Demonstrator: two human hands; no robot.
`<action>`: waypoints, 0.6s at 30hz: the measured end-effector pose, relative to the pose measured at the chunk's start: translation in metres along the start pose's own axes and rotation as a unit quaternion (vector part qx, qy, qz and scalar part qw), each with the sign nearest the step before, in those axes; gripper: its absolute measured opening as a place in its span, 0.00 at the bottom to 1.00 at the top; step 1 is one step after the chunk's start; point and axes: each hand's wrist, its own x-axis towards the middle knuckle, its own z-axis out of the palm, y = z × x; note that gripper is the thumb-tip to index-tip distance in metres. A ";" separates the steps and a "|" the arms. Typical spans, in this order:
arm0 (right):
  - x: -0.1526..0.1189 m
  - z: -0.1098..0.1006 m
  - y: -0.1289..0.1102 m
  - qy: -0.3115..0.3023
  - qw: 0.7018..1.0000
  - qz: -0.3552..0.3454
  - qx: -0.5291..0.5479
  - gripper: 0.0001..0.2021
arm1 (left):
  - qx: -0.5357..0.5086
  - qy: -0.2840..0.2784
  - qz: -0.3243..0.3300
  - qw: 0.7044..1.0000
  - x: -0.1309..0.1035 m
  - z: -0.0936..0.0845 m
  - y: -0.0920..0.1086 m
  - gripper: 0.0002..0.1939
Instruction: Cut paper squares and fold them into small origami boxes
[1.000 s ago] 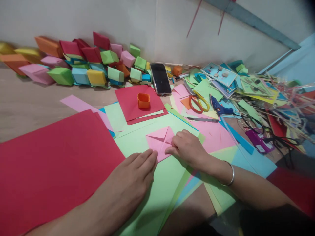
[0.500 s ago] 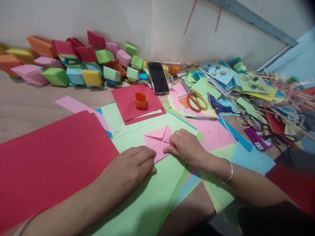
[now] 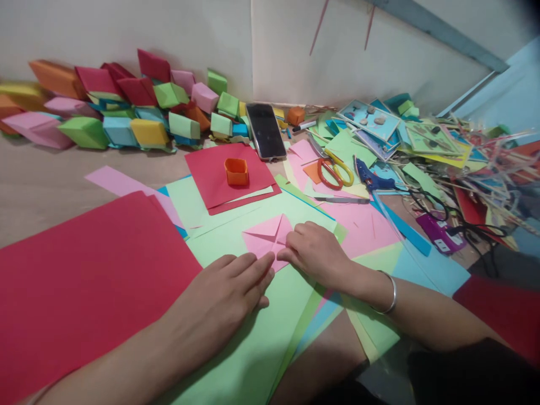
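Observation:
A small pink square of paper, its corners folded toward the middle, lies on a light green sheet. My left hand lies at its lower left edge, fingers stretched out and the index fingertip touching the paper near the centre crease. On the right side, my right hand has its fingers curled and closed on the paper's edge, thumb toward the middle. The fingers hide part of the lower and right folds. A silver bangle circles my right wrist.
A large red sheet spreads at left. Behind the green sheet, an orange paper box stands on red paper. A phone, scissors, blue glue gun and several coloured paper boxes line the back.
My left hand has slid slightly up and right, its index finger now stretched to the pink paper's centre. The right hand keeps its hold. The whole view has shifted slightly.

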 end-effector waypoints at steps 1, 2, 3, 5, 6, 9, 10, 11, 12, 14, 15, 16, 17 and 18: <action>-0.001 0.000 0.000 0.009 1.000 0.007 0.011 0.19 | -0.003 -0.001 0.002 1.000 -0.001 0.000 0.000 0.14; -0.002 0.000 0.000 0.017 0.999 0.014 0.024 0.19 | -0.007 0.000 0.002 1.000 -0.001 0.000 -0.001 0.14; -0.003 -0.001 -0.001 0.024 0.999 0.020 0.038 0.19 | -0.011 0.001 0.001 1.000 -0.002 0.000 -0.001 0.14; -0.004 -0.002 -0.001 0.036 0.998 0.023 0.056 0.21 | -0.009 0.006 0.004 1.000 -0.001 0.000 -0.003 0.14; -0.004 -0.003 -0.001 0.039 0.997 0.021 0.057 0.21 | -0.004 0.007 0.008 1.000 -0.001 -0.001 -0.003 0.14; -0.003 -0.008 0.001 0.020 0.999 0.020 0.044 0.20 | 0.011 0.002 0.016 1.000 0.001 -0.004 -0.003 0.15; -0.002 -0.010 0.003 0.005 0.999 0.025 0.038 0.19 | 0.010 -0.001 0.017 1.000 0.001 -0.005 -0.003 0.15; -0.001 -0.013 0.006 -0.013 0.999 0.033 0.031 0.19 | 0.006 -0.003 0.017 1.000 0.001 -0.005 -0.002 0.15; 0.000 -0.016 0.009 -0.030 0.998 0.044 0.024 0.19 | 0.001 -0.001 0.016 1.000 0.001 -0.005 -0.002 0.14; 0.001 -0.021 0.017 -0.058 0.996 0.067 0.019 0.19 | 0.000 0.009 0.005 1.000 0.001 -0.005 -0.001 0.14; 0.001 -0.024 0.020 -0.069 0.994 0.077 0.024 0.19 | 0.003 0.013 0.001 1.000 0.001 -0.004 -0.001 0.14; 0.001 -0.025 0.023 -0.078 0.993 0.086 0.035 0.19 | 0.008 0.015 0.000 1.000 0.001 -0.004 -0.001 0.14; 0.001 -0.027 0.025 -0.086 0.991 0.092 0.048 0.18 | 0.013 0.015 0.002 1.000 0.001 -0.004 -0.002 0.14; 0.001 -0.028 0.026 -0.092 0.989 0.094 0.061 0.17 | 0.014 0.013 0.006 1.000 0.002 -0.004 -0.002 0.14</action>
